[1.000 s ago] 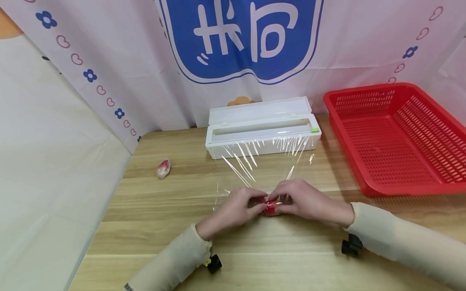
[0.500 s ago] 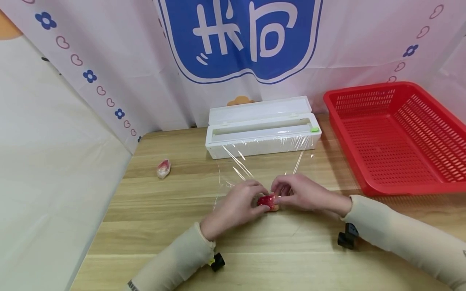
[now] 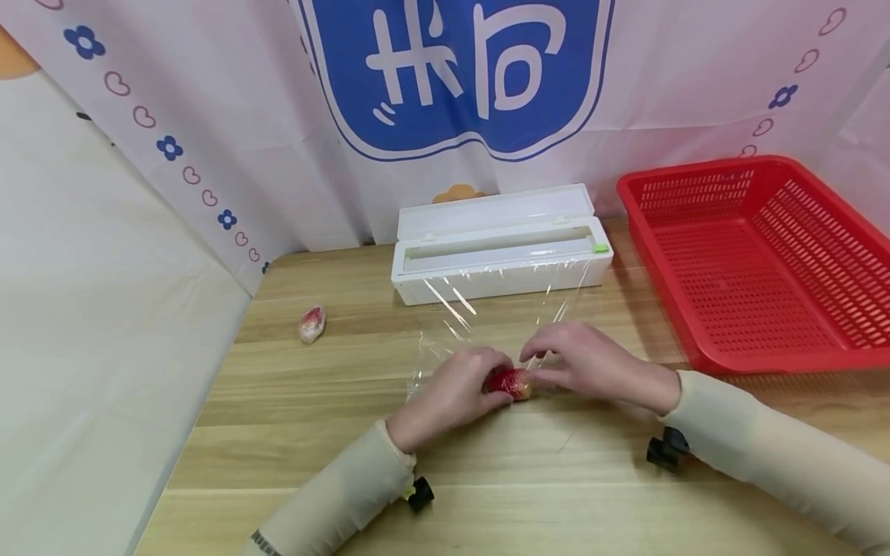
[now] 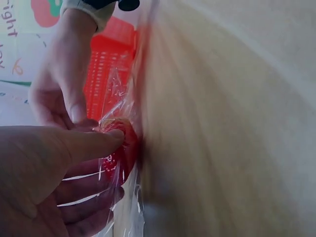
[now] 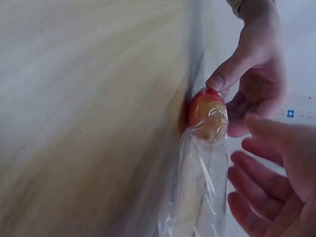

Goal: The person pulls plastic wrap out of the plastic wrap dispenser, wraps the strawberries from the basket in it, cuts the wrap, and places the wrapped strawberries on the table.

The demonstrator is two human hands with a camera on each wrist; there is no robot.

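A small red-and-yellow fruit (image 3: pixel 510 383), its kind unclear, lies on the table under clear cling film (image 5: pixel 197 182). My left hand (image 3: pixel 455 390) grips it from the left, and the left wrist view shows the thumb (image 4: pixel 101 143) pressed on its red skin. At the yellow end is my right hand (image 3: pixel 591 363), thumb and fingers apart and loosely bent. In the right wrist view its fingers (image 5: pixel 261 182) hold nothing; whether the thumb touches the fruit cannot be told. The film runs back to a white cling film box (image 3: pixel 501 266) with a raised lid.
A red plastic basket (image 3: pixel 765 270) stands at the right. On the left of the wooden table (image 3: pixel 292 448) lies a small red-and-white wrapped piece (image 3: pixel 312 323). Behind the box hangs a white printed cloth (image 3: pixel 278 154).
The fruit has turned, showing its yellow end on the right, and shifted slightly left and back. My right hand has loosened, its index finger now raised off the fruit. My left hand keeps its grip.
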